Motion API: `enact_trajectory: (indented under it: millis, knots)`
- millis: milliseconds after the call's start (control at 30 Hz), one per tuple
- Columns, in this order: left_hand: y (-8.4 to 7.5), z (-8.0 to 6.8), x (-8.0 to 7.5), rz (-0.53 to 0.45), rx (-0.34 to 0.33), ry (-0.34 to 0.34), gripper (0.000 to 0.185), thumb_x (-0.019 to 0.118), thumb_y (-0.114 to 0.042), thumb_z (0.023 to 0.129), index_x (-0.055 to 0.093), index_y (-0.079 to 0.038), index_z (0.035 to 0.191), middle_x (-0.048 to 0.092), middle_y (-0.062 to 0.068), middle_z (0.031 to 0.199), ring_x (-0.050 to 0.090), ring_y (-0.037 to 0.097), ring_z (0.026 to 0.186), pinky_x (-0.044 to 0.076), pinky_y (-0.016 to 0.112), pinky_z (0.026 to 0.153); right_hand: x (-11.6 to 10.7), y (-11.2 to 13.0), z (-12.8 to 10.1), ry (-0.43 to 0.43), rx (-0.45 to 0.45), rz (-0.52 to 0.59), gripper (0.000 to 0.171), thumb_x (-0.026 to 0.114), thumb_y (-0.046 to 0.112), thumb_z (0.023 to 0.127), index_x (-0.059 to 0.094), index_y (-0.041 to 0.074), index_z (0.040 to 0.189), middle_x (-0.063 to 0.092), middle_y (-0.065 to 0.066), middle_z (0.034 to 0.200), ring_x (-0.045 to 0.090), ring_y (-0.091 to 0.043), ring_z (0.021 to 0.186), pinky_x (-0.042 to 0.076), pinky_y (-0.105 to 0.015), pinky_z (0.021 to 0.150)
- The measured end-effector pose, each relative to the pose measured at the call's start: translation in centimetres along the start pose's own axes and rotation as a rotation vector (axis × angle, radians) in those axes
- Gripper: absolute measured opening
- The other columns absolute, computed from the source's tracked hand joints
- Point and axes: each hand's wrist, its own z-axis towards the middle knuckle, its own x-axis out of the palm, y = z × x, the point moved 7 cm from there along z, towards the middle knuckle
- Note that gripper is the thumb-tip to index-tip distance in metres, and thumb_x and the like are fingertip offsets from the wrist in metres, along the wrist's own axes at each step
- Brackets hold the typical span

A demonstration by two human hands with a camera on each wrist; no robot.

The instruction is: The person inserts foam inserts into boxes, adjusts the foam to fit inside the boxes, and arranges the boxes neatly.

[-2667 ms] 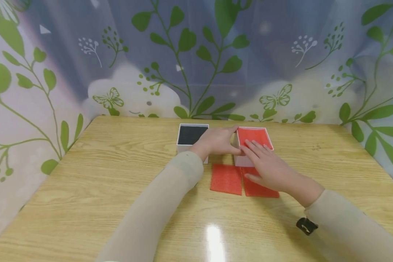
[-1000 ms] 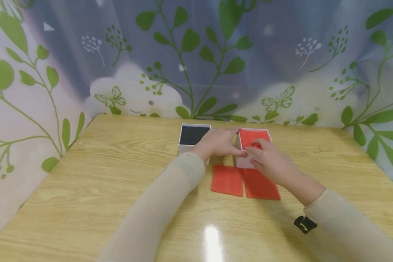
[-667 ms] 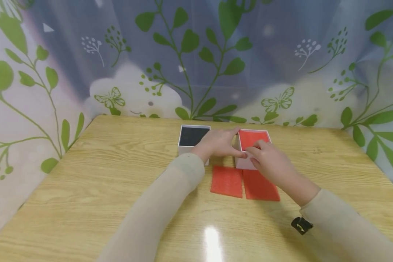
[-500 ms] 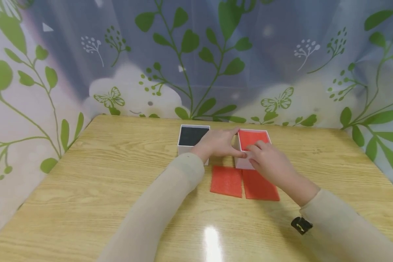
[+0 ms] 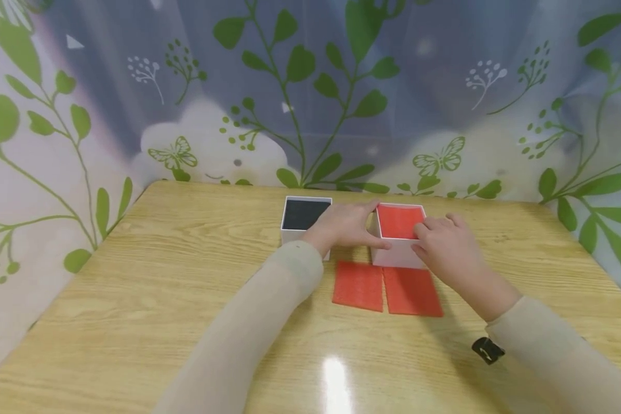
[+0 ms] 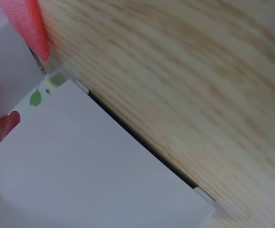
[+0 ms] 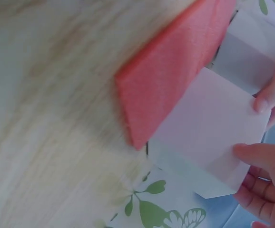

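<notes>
Gripped from both sides: right hand [image 5: 447,247] curled round the right near corner of the white box [image 5: 397,253] with the red sheet inside [image 5: 399,221], thumb on the front wall; left hand [image 5: 344,224] bracing its left wall, thumb along the near edge, seemingly to steady it. Box sitting mid-table toward the far edge, close beside a second white box with a dark inside [image 5: 304,214]. Two red foam sheets [image 5: 387,288] lying flat side by side just in front, on the wooden table [image 5: 134,299].
</notes>
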Motion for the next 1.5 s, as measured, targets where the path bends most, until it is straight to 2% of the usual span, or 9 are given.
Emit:
enact_trajectory:
  millis: [167,467,567,667,800,933,1033,1200,1500]
  knots:
    - [0.1,-0.1,-0.4,0.0,0.002,-0.008,0.104,0.054,-0.078,0.069,0.02,-0.022,0.15,0.051,-0.007,0.133,0.055,0.008,0.089,0.044,0.026,0.066,-0.2,0.4,0.1,-0.036,-0.045,-0.009,0.02,0.078,0.008,0.072,0.059,0.003,0.077,0.059,-0.009,0.073,0.059,-0.029,0.072,0.04,-0.05,0.084]
    - [0.0,0.1,-0.1,-0.007,0.012,0.003,0.105,0.053,-0.079,0.069,0.019,-0.022,0.15,0.05,-0.005,0.134,0.055,0.01,0.082,0.043,0.026,0.064,-0.1,0.6,0.0,-0.032,-0.079,0.0,0.019,0.078,0.004,0.071,0.059,0.002,0.076,0.056,-0.007,0.069,0.059,-0.027,0.066,0.044,-0.042,0.068]
    - [0.0,0.0,0.0,0.002,0.007,0.005,0.104,0.053,-0.078,0.069,0.019,-0.022,0.15,0.053,-0.006,0.13,0.054,0.009,0.08,0.043,0.025,0.063,0.3,0.6,0.2,0.0,-0.075,0.009,0.018,0.076,0.007,0.074,0.06,0.002,0.078,0.055,-0.007,0.069,0.058,-0.027,0.065,0.047,-0.042,0.066]
    - [0.0,0.0,0.0,0.003,0.006,0.005,0.104,0.053,-0.078,0.07,0.019,-0.022,0.15,0.055,-0.006,0.127,0.055,0.011,0.075,0.043,0.026,0.062,1.1,0.7,0.4,0.069,-0.06,0.015,0.021,0.075,0.015,0.077,0.062,0.002,0.087,0.056,-0.009,0.079,0.058,-0.028,0.075,0.047,-0.045,0.074]
    - [0.0,0.0,0.1,0.016,0.005,0.002,0.102,0.054,-0.077,0.07,0.02,-0.022,0.15,0.05,-0.006,0.135,0.057,0.011,0.093,0.046,0.028,0.074,2.4,1.0,0.9,0.171,-0.055,0.059,0.041,0.074,0.023,0.08,0.06,-0.001,0.11,0.058,-0.016,0.104,0.055,-0.033,0.099,0.044,-0.049,0.087]
    - [-0.1,0.0,0.2,0.031,0.011,0.002,0.101,0.053,-0.077,0.071,0.02,-0.023,0.15,0.043,-0.007,0.141,0.05,0.013,0.117,0.043,0.032,0.089,3.5,1.1,1.8,0.248,-0.053,0.152,0.062,0.071,0.027,0.083,0.048,-0.007,0.129,0.049,-0.023,0.128,0.046,-0.037,0.118,0.039,-0.051,0.095]
    - [-0.1,0.0,0.1,0.028,0.018,-0.006,0.1,0.053,-0.076,0.072,0.019,-0.023,0.15,0.043,-0.006,0.141,0.049,0.013,0.119,0.043,0.033,0.091,3.8,1.2,2.6,0.286,-0.059,0.222,0.076,0.071,0.033,0.082,0.038,-0.009,0.136,0.04,-0.025,0.138,0.038,-0.04,0.125,0.033,-0.052,0.1]
    - [-0.1,0.0,-0.3,0.015,0.027,-0.017,0.101,0.053,-0.077,0.071,0.02,-0.023,0.15,0.042,-0.006,0.142,0.047,0.013,0.121,0.04,0.034,0.095,4.1,1.2,3.8,0.292,-0.095,0.27,0.095,0.074,0.043,0.077,0.028,-0.011,0.14,0.029,-0.026,0.145,0.028,-0.04,0.132,0.025,-0.051,0.105]
    - [-0.1,0.0,0.0,0.029,0.032,-0.016,0.102,0.052,-0.078,0.071,0.019,-0.022,0.15,0.04,-0.006,0.144,0.043,0.013,0.125,0.037,0.034,0.098,4.7,1.2,4.0,0.31,-0.1,0.295,0.095,0.075,0.042,0.076,0.029,-0.012,0.14,0.03,-0.026,0.144,0.028,-0.04,0.132,0.026,-0.051,0.104]
